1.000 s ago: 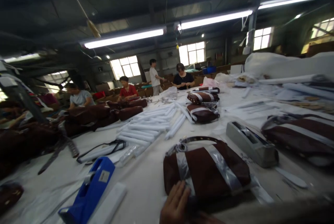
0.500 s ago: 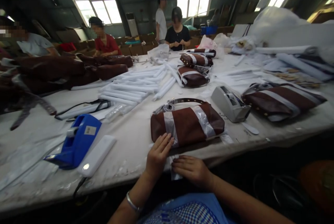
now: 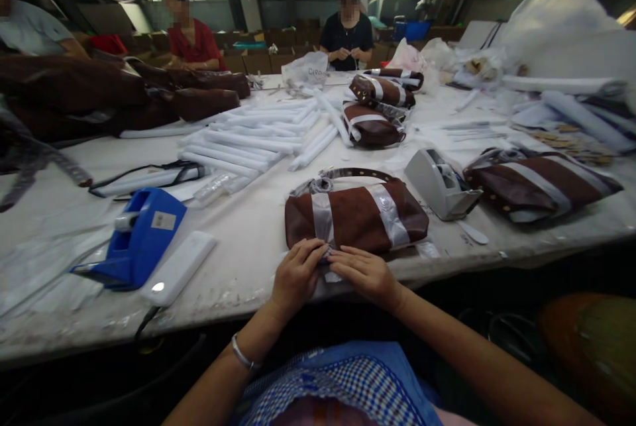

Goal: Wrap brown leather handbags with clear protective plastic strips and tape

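A brown handbag [image 3: 355, 214] lies on the table in front of me, banded by two strips of shiny plastic film. At its near edge, both my hands work on the lower end of the left film strip [image 3: 322, 219]. My left hand [image 3: 298, 273] is closed, its bent fingertips pressing the film against the bag. My right hand [image 3: 365, 275] meets it from the right, fingers together over the film and thumb hidden below. A loose piece of film [image 3: 332, 277] shows under the fingers. The bag's studded strap [image 3: 355, 173] lies along its far side.
Right of the bag stands a grey tape dispenser [image 3: 437, 184], with another banded brown bag [image 3: 541, 184] beyond. Left are a blue tape dispenser [image 3: 142, 234] and a white corded device [image 3: 181, 267]. White rolls [image 3: 248, 141] and more bags lie farther back. Co-workers [image 3: 348, 28] sit across the table.
My right hand has moved up to the bag's near edge, carrying the film end, and now meets my left hand. The left fingers have slid down to that edge and bent. The view has tilted down.
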A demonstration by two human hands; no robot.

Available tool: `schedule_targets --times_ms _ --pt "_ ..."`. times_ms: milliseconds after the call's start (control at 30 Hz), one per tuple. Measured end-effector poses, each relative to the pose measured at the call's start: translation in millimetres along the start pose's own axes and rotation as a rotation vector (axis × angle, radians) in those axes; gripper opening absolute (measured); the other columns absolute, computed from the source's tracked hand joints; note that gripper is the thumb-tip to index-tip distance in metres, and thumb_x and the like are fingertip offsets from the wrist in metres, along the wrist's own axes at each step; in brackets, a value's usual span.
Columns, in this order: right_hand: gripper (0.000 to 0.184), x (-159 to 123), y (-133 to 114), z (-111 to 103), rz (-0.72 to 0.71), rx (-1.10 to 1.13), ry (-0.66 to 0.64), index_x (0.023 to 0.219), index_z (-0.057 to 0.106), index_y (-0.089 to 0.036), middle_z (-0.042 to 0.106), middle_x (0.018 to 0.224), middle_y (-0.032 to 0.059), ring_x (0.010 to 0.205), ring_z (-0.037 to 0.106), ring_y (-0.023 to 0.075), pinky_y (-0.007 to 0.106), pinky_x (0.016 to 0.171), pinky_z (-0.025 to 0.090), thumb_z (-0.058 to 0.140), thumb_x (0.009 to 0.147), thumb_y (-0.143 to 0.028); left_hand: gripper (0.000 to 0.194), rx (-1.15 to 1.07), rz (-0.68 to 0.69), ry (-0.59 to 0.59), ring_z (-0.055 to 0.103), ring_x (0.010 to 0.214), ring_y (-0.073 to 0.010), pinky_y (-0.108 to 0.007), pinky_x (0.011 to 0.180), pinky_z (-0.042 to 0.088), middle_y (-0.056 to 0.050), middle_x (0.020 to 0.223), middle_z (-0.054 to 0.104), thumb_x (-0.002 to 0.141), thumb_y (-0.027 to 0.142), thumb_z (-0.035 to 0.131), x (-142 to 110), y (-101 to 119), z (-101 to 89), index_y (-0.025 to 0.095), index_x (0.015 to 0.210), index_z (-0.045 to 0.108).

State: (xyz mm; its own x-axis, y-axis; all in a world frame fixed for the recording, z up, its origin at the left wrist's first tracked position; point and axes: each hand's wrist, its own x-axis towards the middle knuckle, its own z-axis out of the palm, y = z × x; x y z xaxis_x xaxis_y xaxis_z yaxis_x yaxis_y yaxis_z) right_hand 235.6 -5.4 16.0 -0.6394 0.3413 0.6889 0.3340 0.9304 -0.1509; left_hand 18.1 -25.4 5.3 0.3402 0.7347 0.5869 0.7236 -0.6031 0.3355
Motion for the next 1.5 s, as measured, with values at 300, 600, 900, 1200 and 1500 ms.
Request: schedule_targets --times_ms 300,600,900,1200,1500 --pt "0.032 -1.4 -7.3 -3.5 0.040 0.063 0.011 0.123 0.062 -0.017 0.076 0.108 0.0103 0.112 0.068 0.0193 0.043 0.102 0.055 0.046 0.097 -0.007 0.026 0.026 0.151 0.053 0.062 0.116 -0.0213 -0.042 0.107 0.050 -0.007 0.121 0.069 0.093 0.012 0.056 -0.3 -3.5 -4.8 0.019 0.117 0.063" --pt "0.029 -31.2 -36.3 4.2 -0.020 0.054 -0.078 0.120 0.065 -0.013 0.076 0.110 0.0103 0.108 0.070 0.0197 0.037 0.098 0.057 0.049 0.096 -0.008 0.022 0.134 0.182 0.038 0.065 0.098 -0.0158 -0.040 0.106 0.048 -0.004 0.104 0.072 0.093 0.009 0.055 1.6 -4.4 1.5 0.019 0.109 0.067" --pt "0.026 14.8 -7.0 -20.1 0.049 0.089 -0.042 0.113 0.069 -0.023 0.078 0.102 0.0027 0.091 0.073 0.0134 0.031 0.094 0.057 0.055 0.094 -0.011 0.020 0.091 0.148 0.039 0.065 0.095 -0.0153 -0.041 0.108 0.048 -0.002 0.102 0.072 0.093 0.010 0.055 -4.5 -1.7 3.3 0.019 0.107 0.067" --pt "0.015 53.9 29.7 -9.5 0.263 0.070 -0.126 0.098 0.075 -0.026 0.077 0.093 0.0007 0.089 0.067 0.0160 0.030 0.085 0.053 0.061 0.094 -0.023 0.022 0.044 0.158 0.066 0.067 0.101 -0.0174 -0.041 0.106 0.052 -0.007 0.108 0.072 0.093 0.007 0.052 -4.9 -5.0 -0.6 0.017 0.107 0.066" --pt "0.020 53.4 41.4 6.7 0.455 -0.109 -0.160 0.082 0.070 -0.025 0.068 0.080 -0.0001 0.076 0.061 0.0157 0.027 0.065 0.046 0.070 0.087 -0.044 0.034 0.075 0.205 0.108 0.065 0.113 -0.0188 -0.036 0.104 0.053 -0.008 0.117 0.071 0.094 0.006 0.049 -6.3 -9.8 -2.0 0.016 0.124 0.060"
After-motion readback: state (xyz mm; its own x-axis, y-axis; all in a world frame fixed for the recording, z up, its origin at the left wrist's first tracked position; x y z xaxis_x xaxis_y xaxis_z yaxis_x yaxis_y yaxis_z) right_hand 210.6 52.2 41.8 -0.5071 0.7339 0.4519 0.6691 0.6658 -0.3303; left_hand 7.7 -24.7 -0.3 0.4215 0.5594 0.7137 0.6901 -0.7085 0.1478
